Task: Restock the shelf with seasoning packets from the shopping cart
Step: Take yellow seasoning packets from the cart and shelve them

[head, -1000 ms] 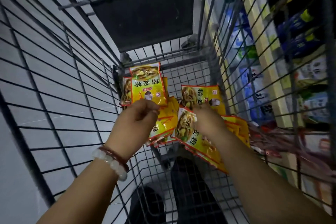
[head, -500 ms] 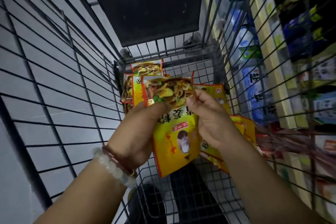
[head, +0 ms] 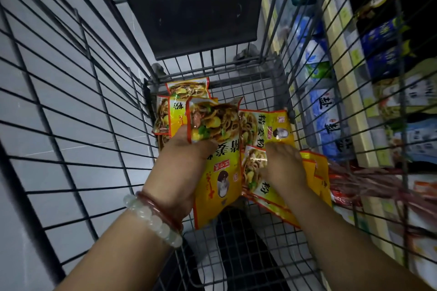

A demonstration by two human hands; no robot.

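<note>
Both hands down inside the shopping cart (head: 99,111), over the seasoning packets.

Left hand (head: 182,172): grip closed round a yellow packet (head: 220,170). Thumb curls over the packet's front just below the printed food photo; the other fingers are hidden behind it. Packet is upright, lifted clear of the pile, its lower edge hanging past the wrist. Bead bracelet (head: 153,220) and a thin red bangle (head: 160,210) sit on that wrist.

Right hand (head: 283,168): palm down, fingers bent onto the loose packets (head: 257,172) lying directly under it. Fingertips are hidden by the back of the hand, so cannot tell whether the grip has closed on a packet or only rests on top.

Around the grips:
- Just past the right hand's fingertips, another flat packet (head: 272,127), label side up.
- Beyond the left grip, a few more packets (head: 186,90) lean against the cart's far wire wall, partly hidden behind the held one.
- Outboard of the right hand, more yellow packet edges (head: 316,172) fan out toward the cart's side wall.
- Past those, something red in clear wrapping (head: 369,184), blurred, cannot identify.

Dark flap panel (head: 194,7) at the cart's far end, above the pile.

Shelf (head: 335,59) runs alongside the cart outboard of the right hand, seen through the wire. It carries blue and white bags (head: 328,125) and darker packs higher up. No yellow packet visible on it.

Pale tiled floor (head: 47,149) shows through the wire outboard of the left hand.
</note>
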